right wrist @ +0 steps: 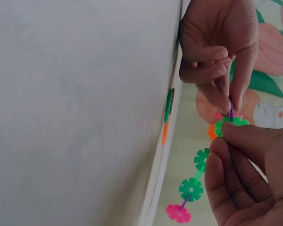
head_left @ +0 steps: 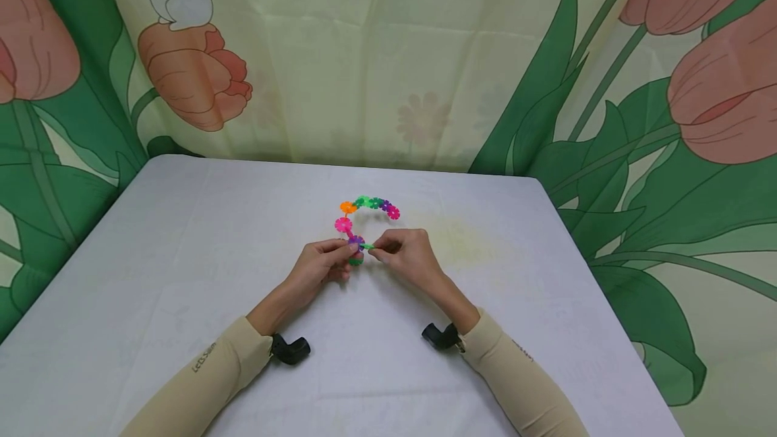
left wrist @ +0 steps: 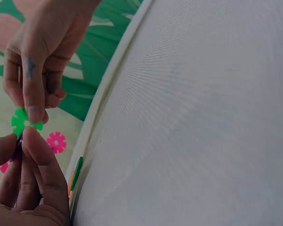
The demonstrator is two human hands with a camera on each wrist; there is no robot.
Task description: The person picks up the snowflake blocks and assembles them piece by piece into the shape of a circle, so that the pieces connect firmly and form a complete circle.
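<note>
Both our L hand (head_left: 322,263) and R hand (head_left: 410,256) are pinching above table (head_left: 200,235): L, purple disc (head_left: 356,240) in chain (head_left: 343,224); R, green disc (left wrist: 19,121). We're judging discs light, stiff, prob. slick, best gripped at rims.

The tabletop (head_left: 158,255) gives wide passing room outside the left hand (head_left: 322,261) and outside the right hand (head_left: 413,255), up to the far edge, where the curtain (head_left: 376,73) stands like a wall. Between the forearms a broad wedge widens toward the near edge, cut into by the left mount (head_left: 291,350) and right mount (head_left: 440,336), which jut inward at the sleeves (head_left: 206,376). The hands and the green disc (head_left: 367,246) bridging them block the wedge's far end. Beyond, the chain (head_left: 343,224) arcs back and rightward, barring a straight pass; only a slim gap separates its end from the right hand. Behind it, a strip of room reaches the far edge.
</note>
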